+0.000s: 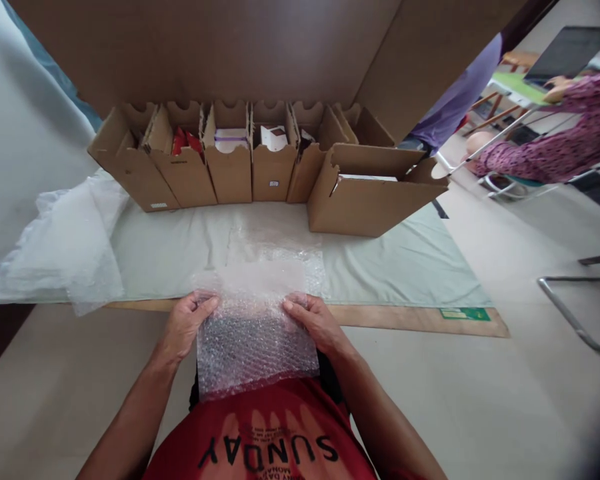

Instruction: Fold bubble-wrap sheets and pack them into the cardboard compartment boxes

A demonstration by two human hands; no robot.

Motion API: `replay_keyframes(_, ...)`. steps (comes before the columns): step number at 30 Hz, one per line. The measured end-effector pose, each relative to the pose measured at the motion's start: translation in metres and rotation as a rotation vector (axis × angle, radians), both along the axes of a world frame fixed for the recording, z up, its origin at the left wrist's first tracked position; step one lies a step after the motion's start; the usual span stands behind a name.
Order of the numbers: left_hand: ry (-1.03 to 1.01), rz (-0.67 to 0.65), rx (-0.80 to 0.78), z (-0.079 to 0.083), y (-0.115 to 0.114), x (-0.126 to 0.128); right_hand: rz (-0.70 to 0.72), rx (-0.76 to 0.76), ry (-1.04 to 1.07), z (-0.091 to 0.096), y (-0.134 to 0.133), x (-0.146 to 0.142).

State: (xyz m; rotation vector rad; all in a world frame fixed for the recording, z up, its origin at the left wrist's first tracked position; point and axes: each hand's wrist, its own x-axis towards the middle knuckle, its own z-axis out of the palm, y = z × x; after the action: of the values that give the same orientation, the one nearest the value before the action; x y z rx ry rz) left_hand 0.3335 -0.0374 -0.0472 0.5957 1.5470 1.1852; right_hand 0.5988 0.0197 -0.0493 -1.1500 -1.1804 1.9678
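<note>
A clear sheet of bubble wrap (257, 340) hangs between my hands at the table's front edge, its lower end close to my red shirt. My left hand (186, 320) pinches its left side between thumb and fingers. On the opposite side, my right hand (317, 320) grips the sheet the same way, thumb on top. Beyond them, another piece of clear bubble wrap (313, 267) lies on the pale green cloth (170, 247), partly overlapped by the held sheet. Whether the two pieces are joined I cannot tell.
Several cardboard file boxes (233, 177) stand in a row at the back, some with contents. A separate cardboard box (353, 210) sits angled at right. Bubble wrap sheets (75, 233) are piled at left. A person in a patterned purple sleeve (545, 150) is at far right.
</note>
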Motion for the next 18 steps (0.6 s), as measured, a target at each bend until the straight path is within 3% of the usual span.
replay_keyframes(4,0.207,-0.087,0.108,0.012,0.028,0.003,-0.107,0.2,-0.058,0.009,0.018,0.009)
replay_keyframes(10,0.625,-0.232,0.193,0.016,0.098,0.004,-0.169,0.442,-0.273,0.006,0.081,0.022)
replay_keyframes(14,0.966,-0.343,0.164,0.011,0.14,0.008,-0.178,0.6,-0.594,-0.002,0.115,0.023)
replay_keyframes(18,1.24,-0.455,0.015,0.003,0.158,0.018,-0.084,0.649,-0.978,-0.009,0.125,0.019)
